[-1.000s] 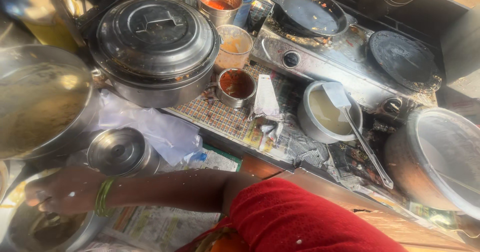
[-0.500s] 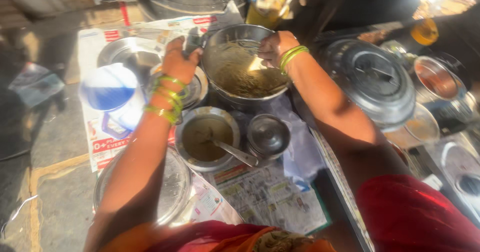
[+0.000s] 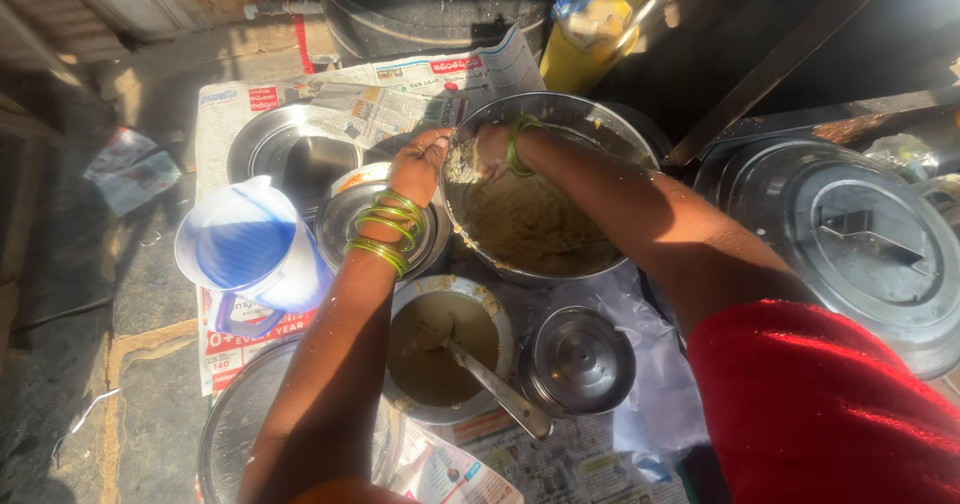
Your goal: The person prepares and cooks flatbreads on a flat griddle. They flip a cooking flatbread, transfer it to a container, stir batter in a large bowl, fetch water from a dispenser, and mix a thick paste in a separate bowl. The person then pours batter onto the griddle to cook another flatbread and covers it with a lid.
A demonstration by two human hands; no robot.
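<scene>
Left hand (image 3: 418, 164) grips steel bowl (image 3: 610, 134) rim — right hand (image 3: 488, 154) inside, fingers buried in tan batter (image 3: 530, 229).

green bangles (image 3: 388, 229) on left wrist | green bangle (image 3: 515, 144) on right | red sleeve (image 3: 830, 404) | blue-and-white jug (image 3: 250, 249) | yellowish-tan batter (image 3: 530, 229) in silver steel bowl (image 3: 600, 119) | olive-brown paste (image 3: 435, 349) | yellow bag (image 3: 585, 49) | black-and-white newspaper (image 3: 400, 104), red headings

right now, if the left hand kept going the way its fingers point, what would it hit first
Probably the rim of the big steel bowl, which the left hand already seems to grip; beyond it lies the batter. Depth is uncertain.
</scene>
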